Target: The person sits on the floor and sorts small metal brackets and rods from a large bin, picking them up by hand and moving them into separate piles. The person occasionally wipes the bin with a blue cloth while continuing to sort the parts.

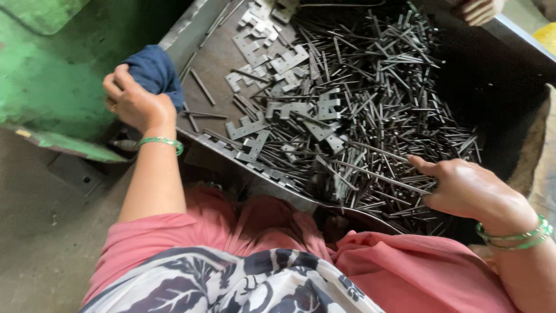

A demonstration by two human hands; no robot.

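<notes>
So the left hand (134, 104) is up at the near-left corner of the metal tray (202, 35), wrist bent back, fingers curled in tight around a bunched-up dark blue cloth (153, 72). The cloth bulges out just past the fingertips, right against the tray's edge. There's a green bangle (161, 141) on that wrist, and the forearm runs straight down toward the pink clothing. Beside the knuckles, on the outer side, sits the green painted machine body (52, 69).

The right hand (466, 188) is lower, palm down, resting on the big heap of thin metal rods (376, 104). Fingers are pressed pretty close together and point left into the pile, with the thumb stretched out ahead; the fingertips touch the rods, but I can't tell if they're actually pinching one. Green bangles (515, 235) are stacked on that wrist too.

Just beyond those fingertips, further left, a bunch of flat notched metal plates (289, 110) are mixed in with the rods and trail off toward the far corner. Someone else's hand (478, 8) pokes in at the far rim, well apart from both. No labels or packaging that I can make out.
</notes>
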